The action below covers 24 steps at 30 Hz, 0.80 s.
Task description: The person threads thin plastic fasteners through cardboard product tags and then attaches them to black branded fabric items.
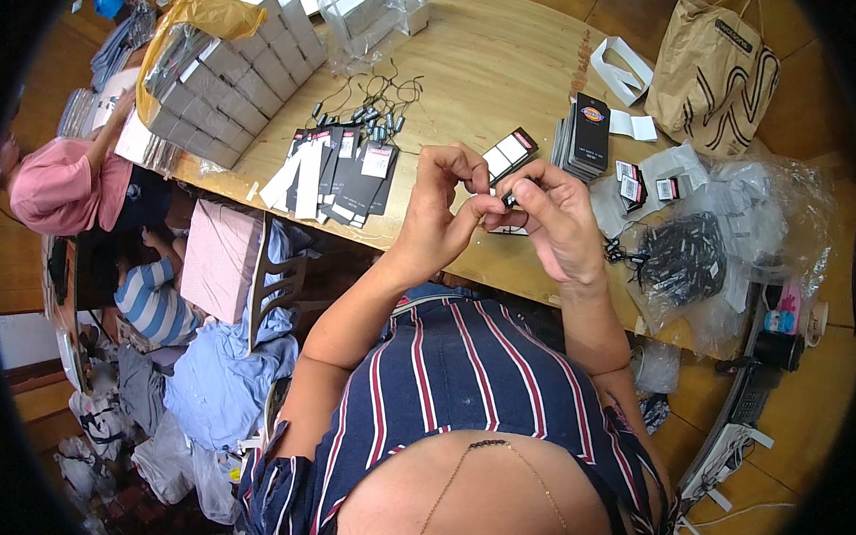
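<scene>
My left hand (439, 211) and my right hand (563, 225) meet above the near edge of the table. Both are closed in a pinch, fingertips together around a small black piece (509, 200), perhaps the end of a tag string; the fingers partly cover it. Just beyond them lies a black card with white stickers (509, 157). Left of my hands, black hang tags (351, 180) are spread in an overlapping pile, with black tag strings (377, 115) tangled behind. A stack of black hang tags (583, 136) stands beyond my right hand.
A plastic bag of black strings (683, 253) sits at the table's right, near small labels (629, 185). Behind it stands a brown paper bag (718, 75). White boxes (236, 91) are piled at far left, where a person in pink (73, 184) works. Clothes (226, 383) lie below left.
</scene>
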Available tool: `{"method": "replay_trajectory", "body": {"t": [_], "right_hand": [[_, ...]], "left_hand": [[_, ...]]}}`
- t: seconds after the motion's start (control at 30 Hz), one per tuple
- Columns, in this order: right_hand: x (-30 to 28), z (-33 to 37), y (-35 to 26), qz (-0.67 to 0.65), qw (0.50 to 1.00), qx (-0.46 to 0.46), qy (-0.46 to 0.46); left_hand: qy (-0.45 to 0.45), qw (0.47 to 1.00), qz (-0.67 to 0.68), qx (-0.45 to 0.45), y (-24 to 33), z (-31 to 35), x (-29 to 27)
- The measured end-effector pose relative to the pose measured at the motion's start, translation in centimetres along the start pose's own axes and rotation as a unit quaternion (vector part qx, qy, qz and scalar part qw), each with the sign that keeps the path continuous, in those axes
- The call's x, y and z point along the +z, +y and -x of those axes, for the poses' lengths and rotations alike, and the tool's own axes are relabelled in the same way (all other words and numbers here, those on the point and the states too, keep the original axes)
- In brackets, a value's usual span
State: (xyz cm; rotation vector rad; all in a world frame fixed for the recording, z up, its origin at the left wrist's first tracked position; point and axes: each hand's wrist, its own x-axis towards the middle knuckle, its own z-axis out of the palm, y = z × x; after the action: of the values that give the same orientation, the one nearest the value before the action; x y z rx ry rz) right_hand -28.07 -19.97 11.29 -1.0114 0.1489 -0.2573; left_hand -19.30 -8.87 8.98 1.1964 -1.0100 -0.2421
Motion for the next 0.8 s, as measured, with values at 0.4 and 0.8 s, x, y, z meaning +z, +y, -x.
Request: {"method": "replay_trajectory", "body": {"t": [0.4, 0.8], "right_hand": [[-1.4, -6.8, 1.6, 0.316, 0.942, 0.034, -0.109], [-0.9, -20.2, 6.1, 0.661, 0.737, -0.141, -0.024]], "left_hand": [[-0.09, 0.967, -0.004, -0.239, -3.5, 3.0, -3.3], [-0.042, 0.904, -0.368, -0.214, -10.1, 0.5, -15.7]]}}
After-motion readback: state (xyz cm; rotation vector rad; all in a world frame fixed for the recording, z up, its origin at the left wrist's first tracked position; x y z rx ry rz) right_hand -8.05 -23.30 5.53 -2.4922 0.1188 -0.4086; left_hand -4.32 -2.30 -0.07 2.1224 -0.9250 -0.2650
